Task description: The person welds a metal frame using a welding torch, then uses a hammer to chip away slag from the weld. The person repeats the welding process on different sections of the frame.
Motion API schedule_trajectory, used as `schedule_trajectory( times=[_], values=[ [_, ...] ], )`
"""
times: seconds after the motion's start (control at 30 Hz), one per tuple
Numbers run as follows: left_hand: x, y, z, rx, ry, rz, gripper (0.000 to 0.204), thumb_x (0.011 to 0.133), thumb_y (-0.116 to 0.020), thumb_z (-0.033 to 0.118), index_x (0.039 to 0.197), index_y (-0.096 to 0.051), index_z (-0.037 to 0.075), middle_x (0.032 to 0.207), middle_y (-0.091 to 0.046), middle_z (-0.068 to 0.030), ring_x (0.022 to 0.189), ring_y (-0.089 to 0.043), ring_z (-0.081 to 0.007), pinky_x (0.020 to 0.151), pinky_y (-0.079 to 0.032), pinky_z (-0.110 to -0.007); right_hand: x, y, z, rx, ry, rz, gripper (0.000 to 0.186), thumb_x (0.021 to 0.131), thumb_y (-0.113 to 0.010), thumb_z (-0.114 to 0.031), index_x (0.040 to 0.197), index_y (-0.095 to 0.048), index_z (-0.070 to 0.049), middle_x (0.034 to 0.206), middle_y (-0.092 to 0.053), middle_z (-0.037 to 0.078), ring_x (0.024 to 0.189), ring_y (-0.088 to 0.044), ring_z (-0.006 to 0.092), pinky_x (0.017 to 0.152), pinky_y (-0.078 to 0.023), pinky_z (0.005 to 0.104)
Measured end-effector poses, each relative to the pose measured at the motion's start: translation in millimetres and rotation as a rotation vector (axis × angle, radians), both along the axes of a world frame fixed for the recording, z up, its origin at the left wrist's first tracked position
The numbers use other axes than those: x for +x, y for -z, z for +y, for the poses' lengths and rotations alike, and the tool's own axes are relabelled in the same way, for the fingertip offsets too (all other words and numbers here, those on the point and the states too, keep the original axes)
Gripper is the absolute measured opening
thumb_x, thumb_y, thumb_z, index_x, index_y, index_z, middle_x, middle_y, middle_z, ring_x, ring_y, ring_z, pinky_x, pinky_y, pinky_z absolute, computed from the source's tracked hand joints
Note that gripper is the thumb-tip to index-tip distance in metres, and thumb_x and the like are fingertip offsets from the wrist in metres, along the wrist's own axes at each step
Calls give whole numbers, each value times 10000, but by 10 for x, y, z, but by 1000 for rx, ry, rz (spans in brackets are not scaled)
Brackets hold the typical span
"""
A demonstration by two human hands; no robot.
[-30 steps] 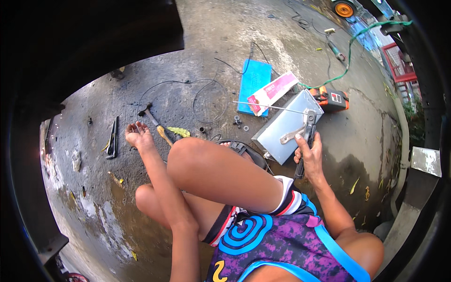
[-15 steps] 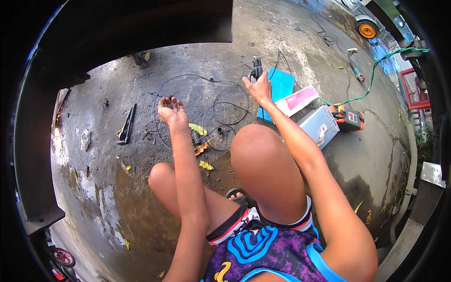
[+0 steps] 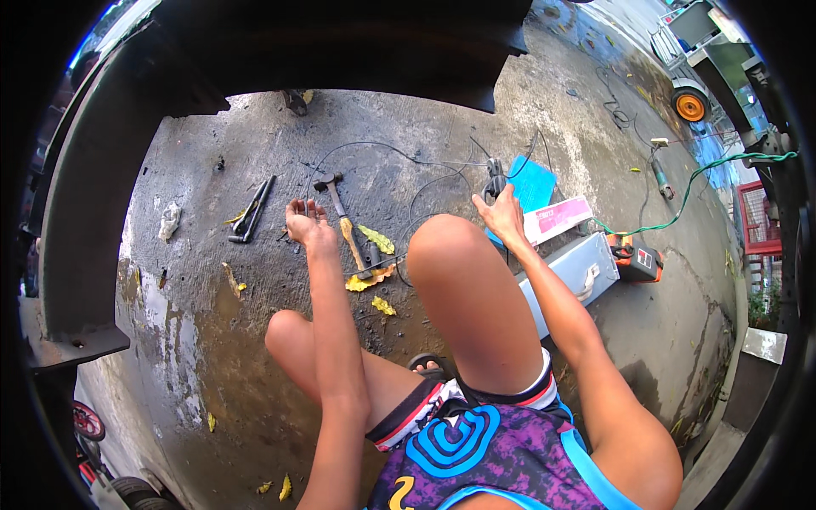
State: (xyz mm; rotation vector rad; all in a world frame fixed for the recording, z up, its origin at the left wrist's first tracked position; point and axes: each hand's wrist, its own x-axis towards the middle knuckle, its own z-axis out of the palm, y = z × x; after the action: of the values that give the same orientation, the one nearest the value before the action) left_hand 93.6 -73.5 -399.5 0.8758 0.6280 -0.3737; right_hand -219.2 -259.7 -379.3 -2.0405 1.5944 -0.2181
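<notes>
Black and clamp-like, the holder (image 3: pixel 495 175) is grasped in the right hand (image 3: pixel 503 214), just left of the flat bright-blue case (image 3: pixel 533 184); the left hand (image 3: pixel 310 224), well left of that case, is palm up and loosely curled, and I cannot tell whether it pinches anything. The thin black cable (image 3: pixel 416 160) looping left of the case could snag on the wooden-handled hammer (image 3: pixel 347 226) and jerk the holder, while a careless rightward swing might knock the long pink-and-white box (image 3: pixel 558 219) beside the case.

Outdoor work yard: hammer (image 3: pixel 347 229), leaves (image 3: pixel 376 240), stained concrete (image 3: pixel 212 204).
</notes>
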Motion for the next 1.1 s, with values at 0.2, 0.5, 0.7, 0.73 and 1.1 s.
schedule_trajectory(
  times=[0.2,0.5,0.7,0.73,1.1],
  values=[
    [-83,-63,-169,25,2,-7,169,964,-557,248,1030,-608,101,1007,-563,6,825,-563,-134,734,-449,-327,-191,0,116,19,-26,65,772,811,-733,-453,1163,-419,157,1012,-649,373,958,-655,507,846,-515,548],
    [-167,110,-97,-55,11,-64,177,997,-522,313,966,-606,161,933,-583,30,857,-571,-132,785,-431,-354,-89,-192,102,-126,-110,-300,691,769,-821,-338,1189,-470,84,911,-664,321,860,-648,501,732,-507,499],
    [-348,-278,298,30,-85,-80,172,991,-545,317,1004,-619,163,989,-583,32,866,-570,-125,799,-432,-335,743,-625,-184,36,-488,-316,699,715,-860,-321,1201,-540,66,967,-668,256,923,-661,398,810,-504,441],
    [-349,-292,398,37,-111,-82,168,992,-544,309,1008,-622,161,984,-588,31,861,-574,-123,789,-439,-327,928,-549,-242,32,-557,-341,751,706,-865,-337,1251,-543,67,1052,-666,269,1020,-652,398,883,-499,433],
    [-119,-713,1562,225,-69,-350,195,1003,-564,314,1057,-622,136,1003,-621,17,882,-620,-110,776,-481,-289,1855,-1081,-112,448,-941,-376,489,862,-746,-260,1219,-583,31,806,-609,39,633,-530,107,599,-466,299]
  ],
)
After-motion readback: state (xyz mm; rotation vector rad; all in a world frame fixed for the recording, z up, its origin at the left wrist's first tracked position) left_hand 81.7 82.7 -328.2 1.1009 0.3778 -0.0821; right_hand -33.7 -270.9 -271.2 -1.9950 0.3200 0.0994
